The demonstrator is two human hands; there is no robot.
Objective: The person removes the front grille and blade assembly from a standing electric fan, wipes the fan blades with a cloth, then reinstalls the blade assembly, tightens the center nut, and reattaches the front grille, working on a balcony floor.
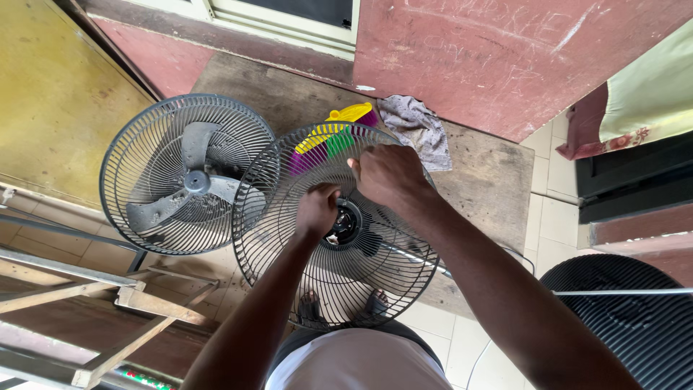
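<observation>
A round wire fan guard (281, 217) is held up in front of me, tilted toward the camera. My left hand (316, 208) grips it near its black centre hub (346, 222). My right hand (386, 175) is closed on the wires at the upper rim. Behind it to the left stands a fan (186, 173) with grey blades inside its rear grille. My bare feet (312, 307) show through the guard's wires on the tiled floor.
A yellow, purple and green brush (338, 130) and a grey rag (419, 126) lie on a worn wooden platform (491, 180). A wooden frame (108, 296) stands at the lower left. A black ribbed round object (628, 318) sits at the lower right. A red wall (505, 58) is behind.
</observation>
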